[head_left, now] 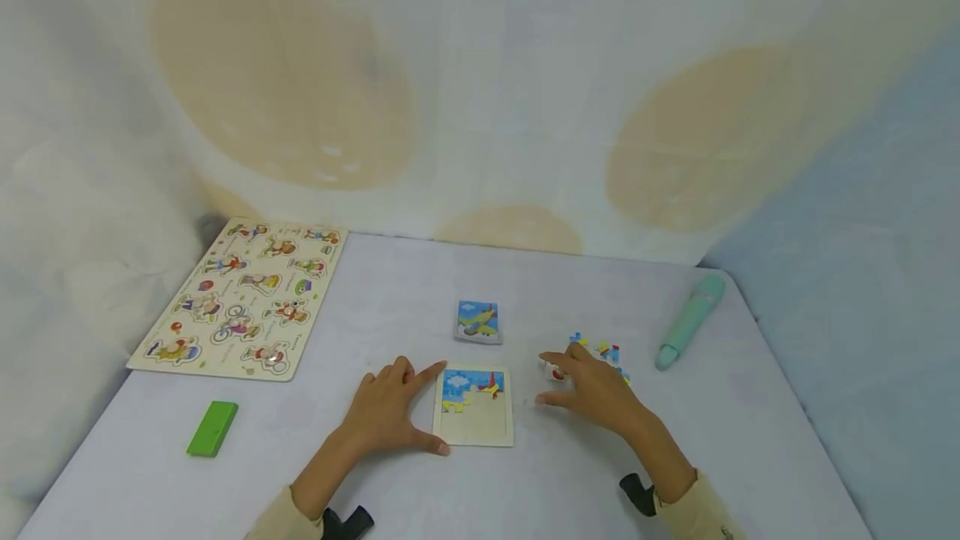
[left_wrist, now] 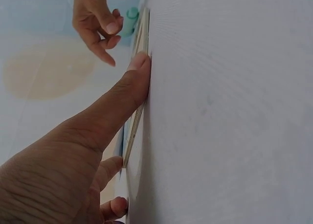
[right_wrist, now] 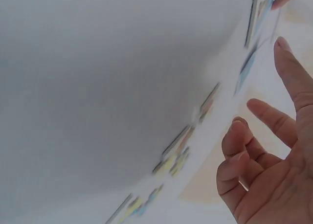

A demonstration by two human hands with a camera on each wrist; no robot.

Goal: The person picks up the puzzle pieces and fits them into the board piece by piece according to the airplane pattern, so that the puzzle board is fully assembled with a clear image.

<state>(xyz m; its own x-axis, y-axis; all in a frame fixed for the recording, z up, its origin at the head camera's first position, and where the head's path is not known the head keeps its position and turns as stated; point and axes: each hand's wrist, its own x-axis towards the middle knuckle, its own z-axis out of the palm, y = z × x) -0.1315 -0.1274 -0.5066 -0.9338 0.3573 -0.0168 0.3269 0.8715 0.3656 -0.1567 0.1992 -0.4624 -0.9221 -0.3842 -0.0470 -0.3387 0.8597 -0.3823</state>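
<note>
A square wooden puzzle board (head_left: 475, 445) lies on the table, its upper part filled with blue sky, cloud and red-and-yellow pieces. My left hand (head_left: 386, 408) grips its left side, thumb at the near corner and index finger at the far corner. In the left wrist view the thumb (left_wrist: 124, 94) rests against the board's edge. My right hand (head_left: 596, 386) hovers over loose puzzle pieces (head_left: 603, 348), partly hiding them. Its thumb and index finger stand apart with nothing between them, while the other fingers curl loosely in the right wrist view.
Behind the board lies a small airplane picture puzzle (head_left: 477, 322). A large illustrated board (head_left: 247, 298) lies at the back left, with a green block (head_left: 212, 429) in front of it. A mint-green cylindrical object (head_left: 690, 319) lies at the right.
</note>
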